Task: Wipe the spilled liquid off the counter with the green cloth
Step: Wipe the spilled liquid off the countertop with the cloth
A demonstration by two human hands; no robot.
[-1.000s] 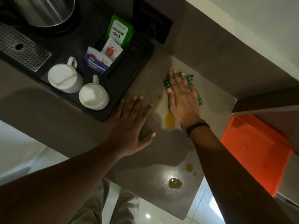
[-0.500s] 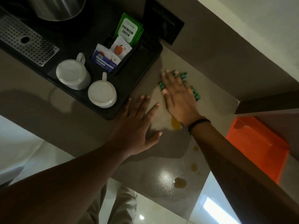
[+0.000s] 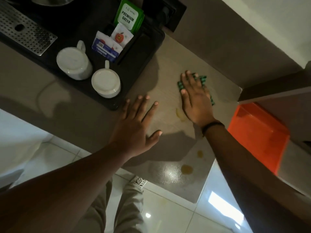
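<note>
Head view shows you mid-wipe: your right hand [image 3: 196, 101] lies flat on the green cloth [image 3: 202, 80], fingers [image 3: 185, 79] stretched out and pressing it down rather than curled around it, so the cloth only peeks out past your fingertips and along the far edge of your palm. Your left hand [image 3: 134, 125] rests open and spread on the tabletop [image 3: 168, 68], just beside the black tray [image 3: 139, 52] with its two white cups [image 3: 74, 62], holding nothing. The cloth sits at the back of the tabletop, near the wall. A pale yellow smear [image 3: 180, 114] lies just by your right palm, and two amber drops [image 3: 186, 169] sit well nearer the front edge, not yet reached. My read is that the far patch is being worked; next, drag the cloth back toward you over the smear, then down to the drops, keeping pressure even so liquid is not pushed off the edge
</note>
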